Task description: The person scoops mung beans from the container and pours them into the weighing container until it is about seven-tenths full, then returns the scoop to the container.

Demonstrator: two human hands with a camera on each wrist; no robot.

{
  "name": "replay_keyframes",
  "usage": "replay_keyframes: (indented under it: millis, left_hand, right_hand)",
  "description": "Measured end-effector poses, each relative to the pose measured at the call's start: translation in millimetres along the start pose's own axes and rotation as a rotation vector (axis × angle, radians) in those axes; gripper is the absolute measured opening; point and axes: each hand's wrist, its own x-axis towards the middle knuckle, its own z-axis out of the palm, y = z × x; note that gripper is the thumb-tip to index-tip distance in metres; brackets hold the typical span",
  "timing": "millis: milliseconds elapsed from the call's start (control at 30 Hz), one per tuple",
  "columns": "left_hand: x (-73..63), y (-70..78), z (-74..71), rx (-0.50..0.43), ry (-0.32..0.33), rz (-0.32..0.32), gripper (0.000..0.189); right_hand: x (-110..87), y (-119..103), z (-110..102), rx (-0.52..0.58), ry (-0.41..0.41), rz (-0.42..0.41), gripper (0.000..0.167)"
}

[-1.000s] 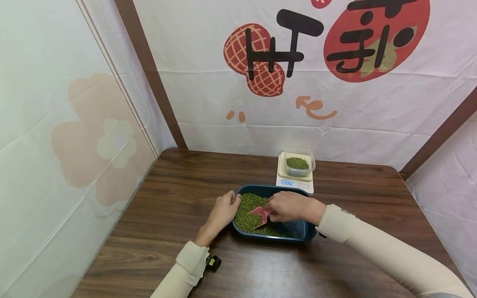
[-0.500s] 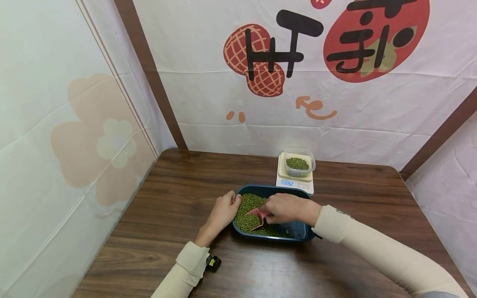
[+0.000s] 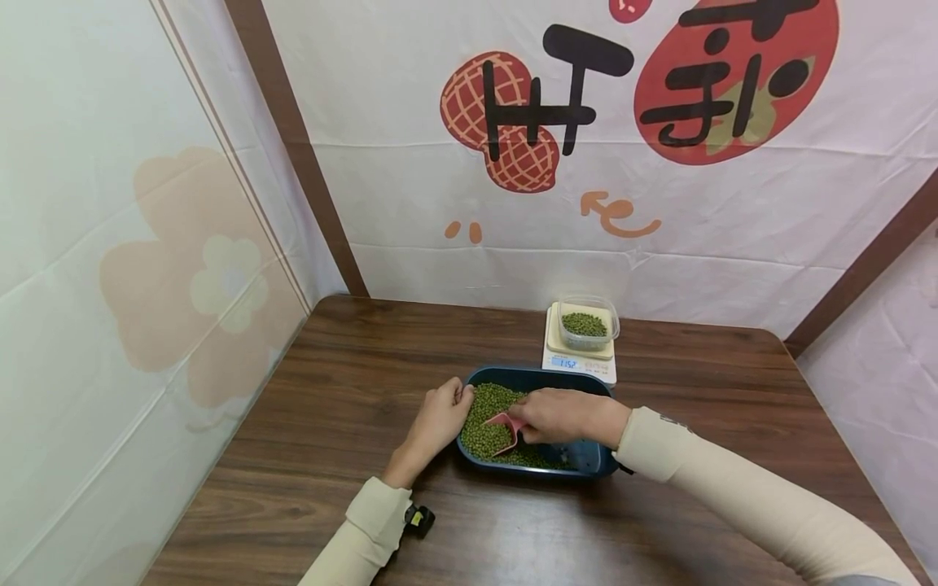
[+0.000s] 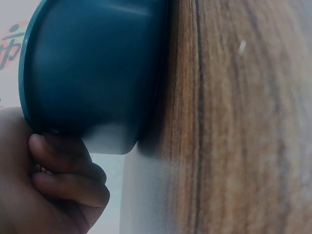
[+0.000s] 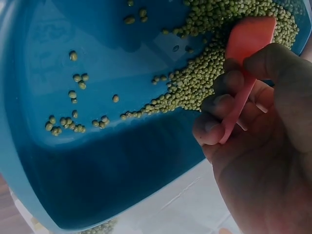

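Scooping is in hand: the pink scoop [image 3: 504,429] is pinched by the right hand [image 3: 560,415] and dug into the mung beans [image 3: 489,415] in the blue tub [image 3: 586,460] — its left rim clasped by the left hand [image 3: 438,419]. Next, a level lift is called for — toward the clear container [image 3: 586,323] on the scale [image 3: 579,360] behind, on the desk [image 3: 352,382].

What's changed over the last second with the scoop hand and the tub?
The right hand has slid the pink scoop a little leftward, deeper into the mung beans, keeping its grip. The left hand still holds the blue tub's left rim. The scale and small container of beans are unmoved.
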Motion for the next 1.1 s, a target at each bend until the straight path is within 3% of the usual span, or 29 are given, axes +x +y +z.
replay_keyframes:
  millis: [267, 400, 467, 533, 633, 700, 800, 1100]
  left_hand:
    - [-0.6, -5.3, 2.6, -0.030, 0.034, 0.075, 0.039]
    - [-1.7, -3.0, 0.3, -0.058, 0.024, 0.065, 0.040]
    - [4.2, -18.6, 7.3, -0.062, 0.041, 0.114, 0.041]
    - [4.5, -19.0, 7.4, -0.062, 0.047, 0.118, 0.041]
    - [5.9, -18.6, 7.6, -0.048, 0.046, 0.103, 0.041]
    - [2.7, -4.0, 1.0, -0.036, 0.022, 0.040, 0.040]
    - [5.5, -3.7, 1.4, -0.011, 0.002, 0.012, 0.040]
    - [13.0, -4.5, 0.7, 0.001, -0.002, 0.006, 0.039]
  right_hand:
    - [0.1, 0, 0, -0.008, -0.009, -0.010, 0.008]
    - [-0.3, 1, 1, 0.004, -0.007, -0.025, 0.006]
    - [-0.5, 2, 1, 0.016, -0.006, -0.032, 0.004]
    - [-0.6, 3, 1, 0.033, -0.007, -0.035, 0.003]
    - [-0.5, 5, 1, 0.057, -0.010, -0.037, 0.003]
    - [0.1, 7, 0, 0.076, -0.010, -0.040, 0.004]
    - [0.9, 11, 0, 0.095, -0.004, -0.048, 0.005]
    - [2.5, 21, -1, 0.169, 0.029, -0.091, 0.010]
